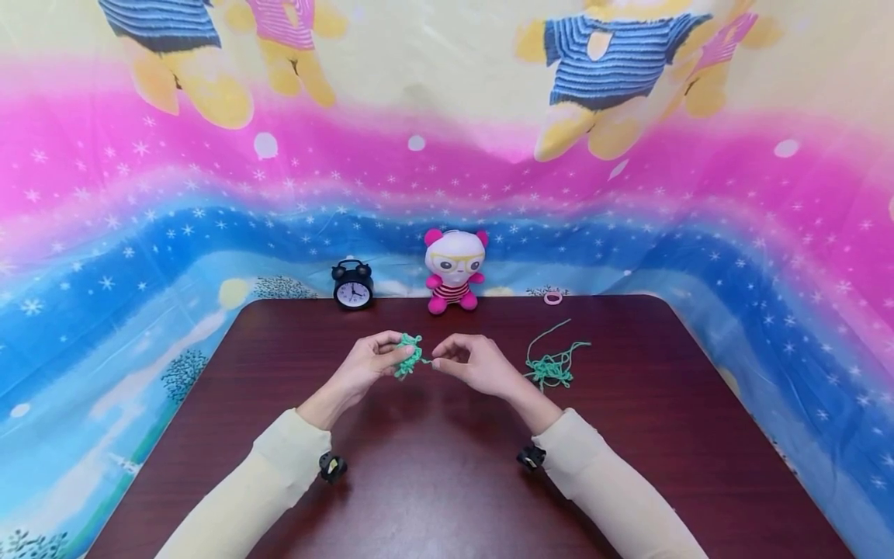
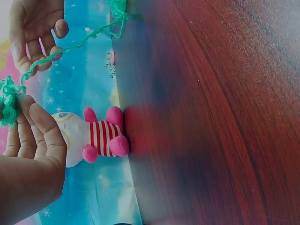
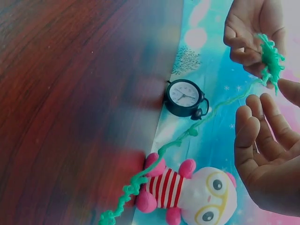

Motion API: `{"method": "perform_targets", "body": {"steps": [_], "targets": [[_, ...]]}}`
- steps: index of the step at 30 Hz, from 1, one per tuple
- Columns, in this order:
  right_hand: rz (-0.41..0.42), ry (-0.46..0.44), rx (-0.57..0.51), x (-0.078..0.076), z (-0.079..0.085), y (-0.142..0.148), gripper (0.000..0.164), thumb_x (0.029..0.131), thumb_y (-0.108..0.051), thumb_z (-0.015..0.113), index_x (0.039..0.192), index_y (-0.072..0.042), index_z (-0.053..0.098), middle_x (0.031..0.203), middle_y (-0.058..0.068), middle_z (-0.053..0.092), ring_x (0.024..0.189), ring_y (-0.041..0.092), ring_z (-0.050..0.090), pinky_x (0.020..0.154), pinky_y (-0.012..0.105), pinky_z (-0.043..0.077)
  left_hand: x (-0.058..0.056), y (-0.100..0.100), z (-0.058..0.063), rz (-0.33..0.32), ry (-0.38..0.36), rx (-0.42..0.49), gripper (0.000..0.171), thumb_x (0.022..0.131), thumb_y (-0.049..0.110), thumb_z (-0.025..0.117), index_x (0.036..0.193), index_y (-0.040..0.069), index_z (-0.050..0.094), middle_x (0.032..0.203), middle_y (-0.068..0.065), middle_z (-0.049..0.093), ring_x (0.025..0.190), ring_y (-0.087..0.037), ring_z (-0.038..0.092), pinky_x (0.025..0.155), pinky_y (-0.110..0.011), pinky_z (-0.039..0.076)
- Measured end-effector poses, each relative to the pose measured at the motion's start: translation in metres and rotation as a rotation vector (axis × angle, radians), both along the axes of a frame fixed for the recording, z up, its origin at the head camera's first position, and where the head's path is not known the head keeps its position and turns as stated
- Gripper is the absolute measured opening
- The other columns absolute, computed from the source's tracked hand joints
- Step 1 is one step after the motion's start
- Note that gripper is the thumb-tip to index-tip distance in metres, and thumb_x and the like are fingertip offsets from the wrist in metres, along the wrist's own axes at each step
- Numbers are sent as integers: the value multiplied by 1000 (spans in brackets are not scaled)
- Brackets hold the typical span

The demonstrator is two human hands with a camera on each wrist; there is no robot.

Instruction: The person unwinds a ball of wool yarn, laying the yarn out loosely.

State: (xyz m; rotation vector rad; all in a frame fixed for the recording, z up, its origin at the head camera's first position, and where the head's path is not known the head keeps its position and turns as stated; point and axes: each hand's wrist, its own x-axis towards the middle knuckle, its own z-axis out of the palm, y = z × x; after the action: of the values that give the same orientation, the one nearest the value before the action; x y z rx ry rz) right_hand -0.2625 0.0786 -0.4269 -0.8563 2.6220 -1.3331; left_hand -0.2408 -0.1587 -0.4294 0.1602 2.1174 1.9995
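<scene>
A small bunched clump of looped green yarn [image 1: 408, 355] is pinched between the thumb and fingers of my left hand [image 1: 373, 359], raised over the table. My right hand [image 1: 475, 363] faces it from the right, its thumb and index finger pinching a short strand at the clump's edge. The remaining fingers of the right hand [image 3: 269, 150] curve loosely below in the right wrist view. From the clump [image 2: 9, 101] a long green strand [image 2: 77, 45] runs past the right hand's fingers in the left wrist view. It leads down to a loose tangle of yarn [image 1: 553, 369] on the table at the right.
At the back of the dark red table [image 1: 433, 481] stand a black alarm clock [image 1: 353, 286] and a pink and white panda plush [image 1: 455, 272]. A small pink ring [image 1: 552, 297] lies at the far edge, right of the plush. A printed cloth backdrop [image 1: 391, 178] surrounds the table.
</scene>
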Motion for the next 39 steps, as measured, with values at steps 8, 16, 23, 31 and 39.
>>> {"method": "perform_targets", "body": {"steps": [8,16,23,31,39], "targets": [[18,-7,6,1,-1,-8,16,90,-35,74,101,-23,73,89,-8,72,79,11,64,69,28,55,-1,1,-2,-16,14,-1,41,95,28,70,124,0,61,93,6,73,78,-9,68,76,-29,59],[14,33,24,2,-3,-12,11,89,-35,74,95,-26,75,86,-10,71,77,9,62,69,26,53,1,3,-2,-22,15,-1,35,93,25,72,119,3,64,92,2,75,79,-12,70,78,-31,59],[-13,83,63,1,-4,-9,6,92,-28,72,88,-25,75,83,-13,71,82,6,63,79,28,53,1,3,-1,-42,-3,68,39,93,20,72,125,1,60,96,3,74,81,-11,71,80,-31,60],[-86,41,90,-4,-2,9,9,94,-30,69,92,-23,74,86,-10,70,76,8,61,74,30,52,0,-3,1,-26,-2,145,49,96,16,67,141,2,53,106,3,70,84,-10,70,81,-30,61],[-174,36,78,-12,4,38,17,96,-32,66,99,-17,74,85,-2,71,72,12,61,71,31,49,0,-9,1,73,-21,156,18,96,18,67,108,6,61,89,6,70,80,-7,67,77,-26,60]]}}
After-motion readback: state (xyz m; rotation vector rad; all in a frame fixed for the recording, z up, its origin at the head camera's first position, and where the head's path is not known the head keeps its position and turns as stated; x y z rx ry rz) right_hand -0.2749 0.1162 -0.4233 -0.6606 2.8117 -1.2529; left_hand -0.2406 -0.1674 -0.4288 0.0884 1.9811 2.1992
